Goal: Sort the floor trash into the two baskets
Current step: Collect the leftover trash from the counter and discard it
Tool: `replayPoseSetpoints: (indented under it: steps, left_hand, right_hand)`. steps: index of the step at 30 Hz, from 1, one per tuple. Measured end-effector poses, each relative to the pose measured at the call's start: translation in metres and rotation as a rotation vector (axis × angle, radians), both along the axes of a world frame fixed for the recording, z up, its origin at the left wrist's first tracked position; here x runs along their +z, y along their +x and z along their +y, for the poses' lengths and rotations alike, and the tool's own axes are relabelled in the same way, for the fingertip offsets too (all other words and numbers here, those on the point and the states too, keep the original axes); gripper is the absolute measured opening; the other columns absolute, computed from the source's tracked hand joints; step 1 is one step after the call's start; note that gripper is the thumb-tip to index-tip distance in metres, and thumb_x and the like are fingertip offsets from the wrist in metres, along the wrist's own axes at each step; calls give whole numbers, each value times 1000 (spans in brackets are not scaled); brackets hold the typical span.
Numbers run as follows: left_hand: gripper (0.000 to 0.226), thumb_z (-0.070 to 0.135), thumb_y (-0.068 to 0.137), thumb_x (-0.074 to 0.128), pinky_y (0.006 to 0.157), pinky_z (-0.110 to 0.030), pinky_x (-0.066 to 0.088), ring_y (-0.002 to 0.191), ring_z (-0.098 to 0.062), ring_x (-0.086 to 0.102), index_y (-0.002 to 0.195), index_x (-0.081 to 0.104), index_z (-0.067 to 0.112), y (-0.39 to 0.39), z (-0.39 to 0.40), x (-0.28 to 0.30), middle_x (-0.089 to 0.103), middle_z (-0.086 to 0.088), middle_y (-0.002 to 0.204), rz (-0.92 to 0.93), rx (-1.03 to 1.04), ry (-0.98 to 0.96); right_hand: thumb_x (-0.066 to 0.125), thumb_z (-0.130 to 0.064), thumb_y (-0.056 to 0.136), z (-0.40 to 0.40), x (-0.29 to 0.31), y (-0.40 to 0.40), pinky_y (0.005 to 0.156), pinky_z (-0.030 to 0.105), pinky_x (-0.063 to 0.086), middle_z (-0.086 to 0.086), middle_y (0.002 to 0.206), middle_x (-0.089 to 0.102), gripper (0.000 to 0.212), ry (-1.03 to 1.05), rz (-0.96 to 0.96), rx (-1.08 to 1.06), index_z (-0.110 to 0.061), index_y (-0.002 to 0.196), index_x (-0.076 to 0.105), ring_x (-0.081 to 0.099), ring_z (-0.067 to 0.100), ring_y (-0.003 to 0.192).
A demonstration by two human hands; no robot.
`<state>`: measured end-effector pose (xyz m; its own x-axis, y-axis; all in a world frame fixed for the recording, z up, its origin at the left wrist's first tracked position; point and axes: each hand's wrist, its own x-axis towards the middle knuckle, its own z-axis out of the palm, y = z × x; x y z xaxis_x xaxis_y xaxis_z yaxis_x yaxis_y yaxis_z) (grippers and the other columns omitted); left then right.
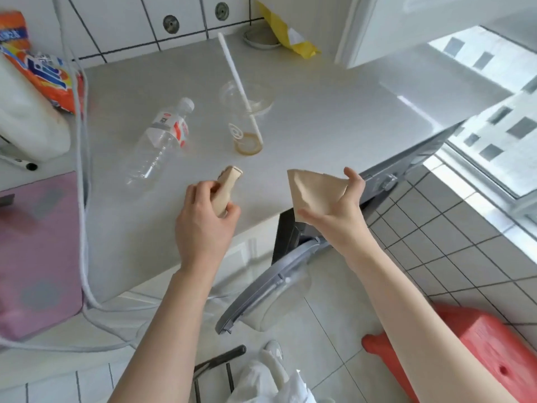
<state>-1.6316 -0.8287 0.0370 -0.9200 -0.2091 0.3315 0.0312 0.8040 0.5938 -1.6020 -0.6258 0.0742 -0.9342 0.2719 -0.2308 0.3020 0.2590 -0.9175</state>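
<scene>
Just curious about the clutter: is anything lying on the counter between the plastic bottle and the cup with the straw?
No. In the head view, the counter between the bottle and the cup is bare.

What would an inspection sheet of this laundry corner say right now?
Surface: grey countertop, mostly bare.
Job's things: plastic bottle lying down; clear cup with straw; no baskets seen.
Clutter: detergent bag, yellow packet.
Grippers: left hand grips rolled brown paper; right hand holds brown paper piece.
Cables: grey hose hangs down counter's left edge.
Surroundings: washer door open; red stool; window.
</scene>
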Motion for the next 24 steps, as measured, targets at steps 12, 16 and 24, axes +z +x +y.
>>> replayPoseSetpoints:
  steps: [12, 16, 24]
  left_hand:
    - [16, 24, 77, 65, 63, -35, 44, 67, -24, 53, 79, 51, 15, 108, 131, -12, 58, -1, 72, -129, -284, 282]
    - [12, 23, 79, 64, 65, -33, 44, 72, -21, 56, 84, 53, 18, 160, 188, -14, 60, 4, 74, -216, -385, 356]
    - [15, 25, 89, 59, 63, -23, 29, 80, -19, 52, 94, 49, 14, 302, 309, -36, 60, 5, 82, -361, -646, 340]
  right_hand:
    - [56, -9, 86, 109, -25, 145, 67, 13, 45, -12, 107, 59, 36, 17, 23, -133, -25, 118, 48, 57, 8, 101]
    - [60, -11, 84, 151, -31, 216, 77, 20, 49, -13, 101, 63, 31, 54, 6, -248, -24, 113, 56, 60, 9, 95]
    - [59, -10, 82, 242, -56, 398, 69, 17, 52, -11, 100, 65, 33, 6, -73, -545, -27, 110, 58, 61, 8, 91]
